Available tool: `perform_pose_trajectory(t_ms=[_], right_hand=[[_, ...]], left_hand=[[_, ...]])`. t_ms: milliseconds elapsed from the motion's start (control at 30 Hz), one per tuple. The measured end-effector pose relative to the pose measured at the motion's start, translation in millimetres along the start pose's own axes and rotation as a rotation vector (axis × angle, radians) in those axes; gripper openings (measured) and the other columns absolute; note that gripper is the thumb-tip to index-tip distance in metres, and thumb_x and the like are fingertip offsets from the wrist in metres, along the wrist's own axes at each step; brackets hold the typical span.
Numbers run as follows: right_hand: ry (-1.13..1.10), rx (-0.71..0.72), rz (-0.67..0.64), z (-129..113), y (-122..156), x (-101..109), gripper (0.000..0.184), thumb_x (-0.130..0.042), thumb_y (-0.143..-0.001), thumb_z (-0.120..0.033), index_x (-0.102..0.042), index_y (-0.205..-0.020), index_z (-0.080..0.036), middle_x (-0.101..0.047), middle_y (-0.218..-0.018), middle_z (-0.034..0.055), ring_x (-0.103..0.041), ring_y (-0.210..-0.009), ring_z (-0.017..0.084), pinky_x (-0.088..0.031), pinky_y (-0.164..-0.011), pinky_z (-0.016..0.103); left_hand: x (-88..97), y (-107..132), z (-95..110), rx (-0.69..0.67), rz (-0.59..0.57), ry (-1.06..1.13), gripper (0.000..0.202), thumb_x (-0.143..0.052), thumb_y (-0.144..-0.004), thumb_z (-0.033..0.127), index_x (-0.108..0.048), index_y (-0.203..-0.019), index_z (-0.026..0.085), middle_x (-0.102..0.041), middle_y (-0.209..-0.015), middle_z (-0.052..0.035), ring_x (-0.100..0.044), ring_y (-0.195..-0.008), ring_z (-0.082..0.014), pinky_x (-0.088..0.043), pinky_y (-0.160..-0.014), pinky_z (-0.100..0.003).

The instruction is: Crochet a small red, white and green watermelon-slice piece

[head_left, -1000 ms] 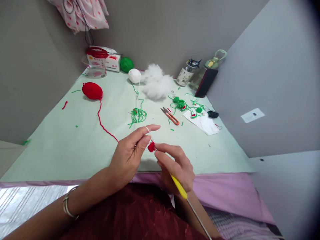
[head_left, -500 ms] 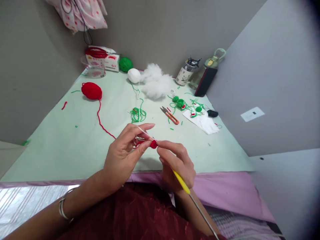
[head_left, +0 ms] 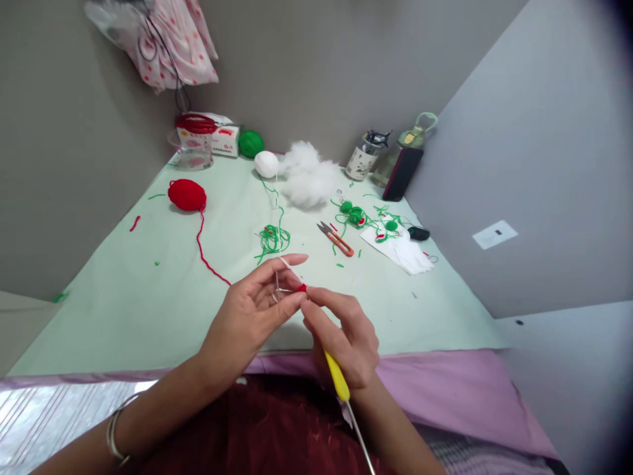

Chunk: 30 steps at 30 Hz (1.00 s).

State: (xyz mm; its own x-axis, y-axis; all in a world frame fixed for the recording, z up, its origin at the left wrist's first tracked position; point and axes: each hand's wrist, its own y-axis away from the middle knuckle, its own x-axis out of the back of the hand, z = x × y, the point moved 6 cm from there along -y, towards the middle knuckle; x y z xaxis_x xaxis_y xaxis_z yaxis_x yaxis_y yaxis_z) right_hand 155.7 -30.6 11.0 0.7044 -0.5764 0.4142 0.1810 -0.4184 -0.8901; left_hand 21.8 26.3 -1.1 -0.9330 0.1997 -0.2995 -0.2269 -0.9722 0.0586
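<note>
My left hand (head_left: 260, 307) pinches a small red crochet piece (head_left: 302, 288) between thumb and fingers, and most of the piece is hidden. White yarn (head_left: 291, 267) passes over its raised index finger, with a loop hanging below. In my right hand (head_left: 343, 330) is a crochet hook with a yellow handle (head_left: 337, 376), its metal shaft slanting down toward my lap. The hook's tip is hidden at the red piece, where the fingertips of both hands meet. Red yarn (head_left: 210, 264) trails from a red yarn ball (head_left: 186, 194) toward my left hand.
Orange thread snips (head_left: 336, 239) lie beyond my hands, near tangled green yarn (head_left: 271, 239). Farther back are a white yarn ball (head_left: 266, 164), white stuffing (head_left: 307, 177) and a green yarn ball (head_left: 251, 144). Small green pieces (head_left: 355, 215) lie by white tissue (head_left: 401, 254) at right.
The hook's handle has swung left and more upright as my right hand turned. The red piece shows less between my fingers. The view has tilted slightly, so the table sits lower.
</note>
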Motion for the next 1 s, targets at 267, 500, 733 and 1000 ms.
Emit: perform_pose_trajectory(t_ms=[267, 500, 733, 1000], right_hand=[[-0.026, 0.049, -0.034, -4, -14, -1, 0.038, -0.061, -0.098, -0.010, -0.068, -0.133, -0.022, -0.080, -0.109, 0.0120, -0.078, -0.097, 0.021, -0.068, -0.075, 0.031], [0.063, 0.116, -0.076, -19, -21, 2, 0.032, -0.071, -0.092, -0.004, -0.075, -0.121, -0.017, -0.076, -0.098, 0.0071, -0.076, -0.092, 0.020, -0.067, -0.080, 0.030], [-0.458, -0.245, -0.038, 8, -29, 4, 0.027, -0.058, -0.102, -0.011, -0.074, -0.120, -0.023, -0.079, -0.100, 0.0062, -0.077, -0.091, 0.018, -0.066, -0.076, 0.032], [-0.982, -0.591, 0.021, 27, -27, -16, 0.015, -0.062, -0.104, -0.032, -0.075, -0.100, -0.027, -0.074, -0.087, 0.0012, -0.069, -0.065, 0.014, -0.062, -0.059, 0.030]], left_hand=[[8.4, 2, -2, -0.010, 0.077, 0.031, 0.043, -0.084, -0.084, 0.025, -0.074, -0.125, 0.024, -0.065, -0.089, 0.0026, -0.064, -0.086, -0.0136, -0.056, -0.086, -0.025], [9.4, 7, -5, 0.179, -0.101, 0.190, 0.049, -0.085, -0.084, 0.030, -0.075, -0.132, 0.030, -0.067, -0.087, 0.0018, -0.061, -0.082, -0.0139, -0.051, -0.085, -0.027], [25.2, 3, -3, 0.209, -0.093, 0.107, 0.054, -0.088, -0.080, 0.034, -0.076, -0.132, 0.028, -0.067, -0.083, 0.0009, -0.061, -0.084, -0.0167, -0.049, -0.094, -0.033], [27.4, 11, 37, -0.236, -0.009, -0.330, 0.031, -0.082, -0.083, 0.022, -0.084, -0.109, 0.037, -0.074, -0.086, 0.0030, -0.071, -0.105, -0.0230, -0.023, -0.130, -0.051]])
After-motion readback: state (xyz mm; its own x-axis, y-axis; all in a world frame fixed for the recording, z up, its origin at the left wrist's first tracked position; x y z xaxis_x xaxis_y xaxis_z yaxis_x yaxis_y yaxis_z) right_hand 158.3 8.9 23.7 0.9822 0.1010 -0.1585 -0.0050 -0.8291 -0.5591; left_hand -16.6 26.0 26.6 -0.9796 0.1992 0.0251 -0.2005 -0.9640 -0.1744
